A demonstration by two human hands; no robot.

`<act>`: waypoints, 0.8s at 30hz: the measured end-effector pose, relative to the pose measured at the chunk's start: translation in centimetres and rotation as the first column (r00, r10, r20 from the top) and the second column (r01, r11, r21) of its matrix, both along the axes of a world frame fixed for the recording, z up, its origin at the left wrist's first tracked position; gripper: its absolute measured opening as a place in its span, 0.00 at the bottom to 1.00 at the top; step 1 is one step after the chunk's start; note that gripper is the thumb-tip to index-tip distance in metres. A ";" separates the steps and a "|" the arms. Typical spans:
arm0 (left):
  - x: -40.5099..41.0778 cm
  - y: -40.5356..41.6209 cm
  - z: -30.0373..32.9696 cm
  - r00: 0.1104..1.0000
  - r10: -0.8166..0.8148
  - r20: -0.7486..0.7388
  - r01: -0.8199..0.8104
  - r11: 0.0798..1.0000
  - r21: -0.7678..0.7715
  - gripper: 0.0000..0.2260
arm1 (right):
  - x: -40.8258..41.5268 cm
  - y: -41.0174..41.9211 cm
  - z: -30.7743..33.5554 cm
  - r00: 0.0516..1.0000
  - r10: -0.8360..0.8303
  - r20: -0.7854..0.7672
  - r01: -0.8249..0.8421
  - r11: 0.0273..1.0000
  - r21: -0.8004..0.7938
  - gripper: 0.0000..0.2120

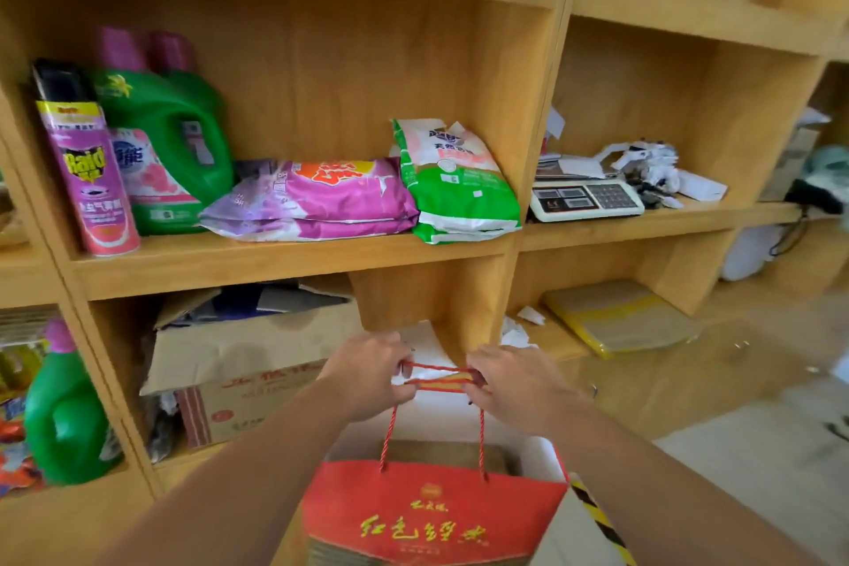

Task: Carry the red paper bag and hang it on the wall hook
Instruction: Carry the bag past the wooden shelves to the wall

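Red twisted cord handles [434, 375] are pinched and pulled taut between the left hand [370, 375] and the right hand [514, 386], each hand closed on its own end of the cords. Directly below this grip the red paper bag [432, 515] is hung open, with gold characters on its front and a white lining seen inside. Beyond the hands a wooden shelf unit [294, 260] is seen, with a cardboard box [239, 363] just left of the grip and a pink detergent pack [317, 200] above it.
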State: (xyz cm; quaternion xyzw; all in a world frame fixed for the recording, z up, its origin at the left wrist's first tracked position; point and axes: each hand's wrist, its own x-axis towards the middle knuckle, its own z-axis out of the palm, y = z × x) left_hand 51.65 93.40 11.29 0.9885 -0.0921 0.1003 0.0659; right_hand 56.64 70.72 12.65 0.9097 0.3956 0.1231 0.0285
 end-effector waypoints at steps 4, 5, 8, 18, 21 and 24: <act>6.0 -1.6 -0.4 0.990 -0.123 0.064 0.122 0.992 0.013 0.09 | 3.6 -1.6 -0.6 0.995 -0.099 -0.017 0.099 0.995 -0.012 0.13; 7.6 -2.2 -0.6 0.987 -0.149 0.061 0.148 0.989 0.027 0.10 | 4.6 -2.3 -0.8 0.992 -0.129 -0.015 0.129 0.991 -0.019 0.14; 12.7 -4.5 -1.0 0.971 -0.238 0.039 0.236 0.970 0.051 0.13 | 7.3 -5.0 -1.3 0.974 -0.226 -0.031 0.226 0.974 -0.011 0.16; 27.4 -17.5 -0.8 0.852 -0.523 0.007 0.523 0.851 -0.041 0.07 | 16.5 -18.3 -2.1 0.890 -0.446 -0.096 0.455 0.884 0.110 0.13; 30.8 -21.5 -0.5 0.809 -0.586 0.056 0.588 0.807 -0.057 0.09 | 18.9 -22.3 -1.9 0.856 -0.508 -0.092 0.516 0.848 0.117 0.12; 33.8 -25.2 -0.1 0.752 -0.650 0.108 0.658 0.748 -0.082 0.10 | 20.7 -25.9 -1.5 0.825 -0.563 -0.046 0.565 0.819 0.101 0.13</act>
